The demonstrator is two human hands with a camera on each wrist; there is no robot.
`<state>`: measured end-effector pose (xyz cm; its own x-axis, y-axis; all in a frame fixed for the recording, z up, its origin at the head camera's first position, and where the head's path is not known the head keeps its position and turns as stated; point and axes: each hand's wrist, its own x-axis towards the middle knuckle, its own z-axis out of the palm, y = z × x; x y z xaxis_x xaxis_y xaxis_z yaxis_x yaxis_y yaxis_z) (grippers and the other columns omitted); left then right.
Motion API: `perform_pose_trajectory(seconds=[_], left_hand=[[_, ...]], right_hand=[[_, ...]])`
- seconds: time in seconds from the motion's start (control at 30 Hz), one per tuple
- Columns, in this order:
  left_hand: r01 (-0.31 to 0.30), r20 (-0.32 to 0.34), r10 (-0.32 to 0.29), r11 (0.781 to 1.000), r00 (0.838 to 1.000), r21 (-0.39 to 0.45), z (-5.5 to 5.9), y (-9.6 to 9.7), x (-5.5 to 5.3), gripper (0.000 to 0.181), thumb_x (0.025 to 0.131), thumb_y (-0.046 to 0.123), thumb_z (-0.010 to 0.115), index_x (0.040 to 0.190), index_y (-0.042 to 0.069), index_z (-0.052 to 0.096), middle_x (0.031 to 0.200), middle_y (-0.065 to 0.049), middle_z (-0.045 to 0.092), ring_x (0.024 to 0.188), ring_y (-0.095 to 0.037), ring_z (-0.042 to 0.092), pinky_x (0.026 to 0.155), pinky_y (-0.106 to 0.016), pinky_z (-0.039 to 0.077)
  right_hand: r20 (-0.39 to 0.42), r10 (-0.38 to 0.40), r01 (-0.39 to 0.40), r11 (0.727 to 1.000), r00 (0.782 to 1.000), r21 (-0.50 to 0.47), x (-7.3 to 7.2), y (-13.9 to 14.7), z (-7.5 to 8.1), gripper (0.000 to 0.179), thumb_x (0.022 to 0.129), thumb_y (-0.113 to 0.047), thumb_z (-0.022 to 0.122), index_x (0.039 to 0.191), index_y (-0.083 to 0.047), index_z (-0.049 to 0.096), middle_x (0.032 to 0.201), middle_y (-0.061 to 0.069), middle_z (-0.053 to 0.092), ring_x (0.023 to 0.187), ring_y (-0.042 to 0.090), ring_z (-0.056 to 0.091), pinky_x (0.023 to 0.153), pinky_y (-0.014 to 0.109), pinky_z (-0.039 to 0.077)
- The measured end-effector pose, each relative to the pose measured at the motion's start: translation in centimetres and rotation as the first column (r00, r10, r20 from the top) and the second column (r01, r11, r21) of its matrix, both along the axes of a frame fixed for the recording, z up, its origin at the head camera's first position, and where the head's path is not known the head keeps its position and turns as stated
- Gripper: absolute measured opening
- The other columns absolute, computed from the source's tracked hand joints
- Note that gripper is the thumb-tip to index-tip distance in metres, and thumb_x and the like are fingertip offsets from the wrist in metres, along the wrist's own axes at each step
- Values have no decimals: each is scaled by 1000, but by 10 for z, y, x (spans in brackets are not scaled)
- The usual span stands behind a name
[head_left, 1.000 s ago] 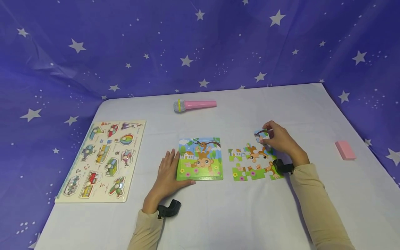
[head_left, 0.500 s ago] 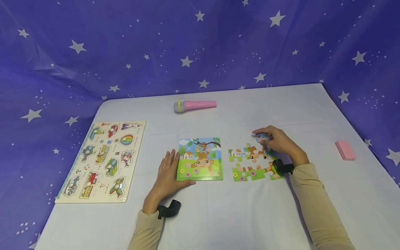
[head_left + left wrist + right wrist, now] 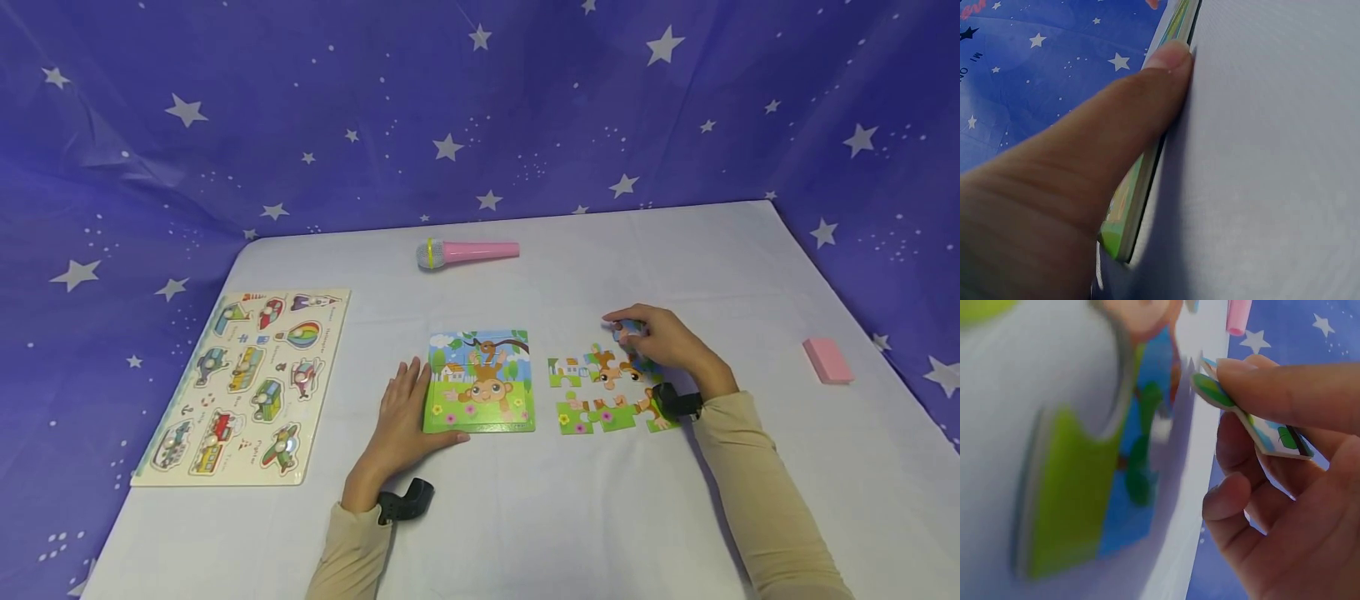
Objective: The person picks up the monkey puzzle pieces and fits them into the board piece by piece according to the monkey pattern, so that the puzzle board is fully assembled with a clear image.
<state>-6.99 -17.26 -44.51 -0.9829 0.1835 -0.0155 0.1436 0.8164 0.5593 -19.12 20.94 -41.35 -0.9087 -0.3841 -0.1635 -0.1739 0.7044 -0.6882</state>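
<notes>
A square monkey puzzle board [image 3: 480, 412] lies in the middle of the table. Beside it my left hand [image 3: 403, 423] keeps its fingers straight along the left edge, and the thumb [image 3: 1147, 94] lies along the near edge. To the right, several loose pieces form a partial monkey picture [image 3: 618, 417] with gaps between them. My right hand [image 3: 667, 340] pinches a puzzle piece [image 3: 1282, 439] with blue, green and a dark branch between thumb and fingers, over the far side of those pieces. In the right wrist view a green and blue piece [image 3: 1072, 500] sits close to the camera, blurred.
A pink toy microphone [image 3: 480, 252] lies toward the back of the table. On the left is a large vehicle peg puzzle [image 3: 315, 392]. A pink block [image 3: 828, 361] sits at the right. A purple star-patterned cloth [image 3: 525, 108] rises behind the table's back edge.
My right hand has come slightly nearer the loose pieces with the pinched piece, its index finger now reaching further left over it. The left hand and the board have stayed put.
</notes>
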Motion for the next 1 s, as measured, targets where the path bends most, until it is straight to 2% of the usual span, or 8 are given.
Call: perform_pose_trajectory(seconds=[0.17, 0.27, 0.37, 0.4, 0.53, 0.6, 0.77, 1.0], left_hand=[[-1, 6, 1, 1000, 1000, 3, 0, 0, 0, 111, 63, 51, 76, 144, 0, 18, 152, -17, 9, 141, -34, 2, 113, -51, 5], [-1, 10, 1, 1000, 1000, 6, 1, -1, 1, 111, 63, 50, 76, 144, 0, 18, 152, -17, 8, 141, -34, 2, 113, -51, 5], [-1, 6, 1, 1000, 1000, 7, 0, -1, 1, 111, 63, 50, 76, 144, 1, 18, 152, -17, 8, 141, -34, 2, 113, -51, 5], [-1, 4, 1, 1000, 1000, 6, 0, -1, 1, 111, 63, 50, 76, 144, 1, 18, 152, -17, 8, 141, -34, 2, 113, -51, 5], [2, 0, -2, 1000, 1000, 4, 0, 0, 1, 111, 63, 52, 75, 144, 1, 18, 152, -17, 9, 141, -35, 2, 113, -52, 5], [4, 3, -4, 1000, 1000, 6, 0, 0, 1, 112, 63, 52, 75, 144, 1, 18, 152, -17, 8, 141, -34, 1, 113, -52, 5], [3, 1, -3, 1000, 1000, 10, -1, 0, 0, 111, 63, 51, 75, 144, 2, 17, 153, -17, 8, 141, -34, 1, 113, -52, 5], [2, -15, -2, 1000, 1000, 7, -3, -1, 0, 110, 63, 52, 75, 144, 1, 19, 152, -18, 10, 141, -35, 3, 113, -52, 7]], right_hand=[[-26, 9, -9, 1000, 1000, -1, 2, -17, 5, 38, 85, -8, 60, 123, -11, 56, 123, 16, 52, 54, 15, 44, 50, 27, 41], [-2, 24, -24, 999, 1000, -23, 4, -33, 10, 39, 85, -12, 61, 124, -13, 55, 100, 16, 61, 46, 15, 41, 42, 27, 39], [19, 52, -51, 998, 998, -45, 6, -50, 14, 41, 85, -14, 62, 125, -15, 54, 76, 15, 59, 40, 15, 40, 36, 27, 38], [19, 64, -63, 997, 998, -47, 6, -56, 14, 41, 85, -14, 63, 125, -16, 54, 76, 14, 60, 39, 15, 39, 36, 27, 37], [-29, 137, -138, 989, 990, -51, 5, -80, 13, 42, 82, -14, 67, 122, -14, 56, 98, 12, 64, 48, 11, 40, 43, 25, 39], [-55, 172, -175, 983, 984, -48, 3, -93, 12, 41, 80, -13, 68, 120, -14, 58, 108, 7, 62, 54, 11, 41, 49, 25, 39], [-49, 229, -232, 972, 972, -50, -3, -121, 9, 40, 79, -15, 69, 118, -15, 59, 89, 4, 62, 59, 14, 39, 52, 24, 36], [-28, 286, -286, 958, 958, -19, -6, -146, 7, 53, 77, -14, 71, 126, -11, 51, 92, 5, 60, 70, 14, 45, 62, 26, 41]])
